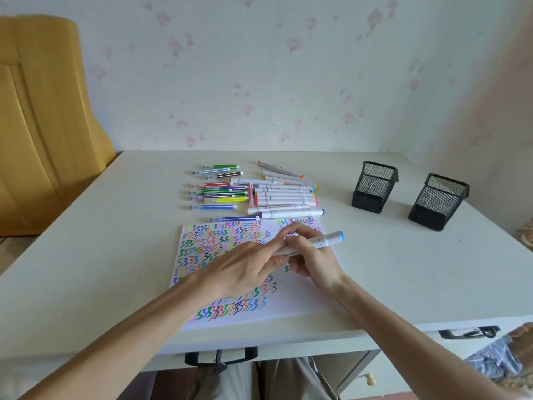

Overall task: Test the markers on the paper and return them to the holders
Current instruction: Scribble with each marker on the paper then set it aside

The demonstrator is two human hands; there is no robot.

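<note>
Both hands over paper (291,301): right hand (313,259) grip holds blue-capped marker (323,241), left hand (245,269) pinches its lower end. Two mesh holders (374,186) at 2 o'clock on worktop (101,241).

Wide bare stretch of white table (101,241) along the left edge, open from front to back. Middle of the far edge blocked by loose markers (253,192) lying flat in a tight cluster, touching or just beside one another. Just in front of that cluster, sheet of paper (291,301) lying flat down to the front edge, low enough to pass over. Toward the far right corner, two upright black mesh holders (375,186) (438,202) standing apart, with a narrow gap between. Open surface between markers and nearer holder, and along the right edge in front of the holders
</note>
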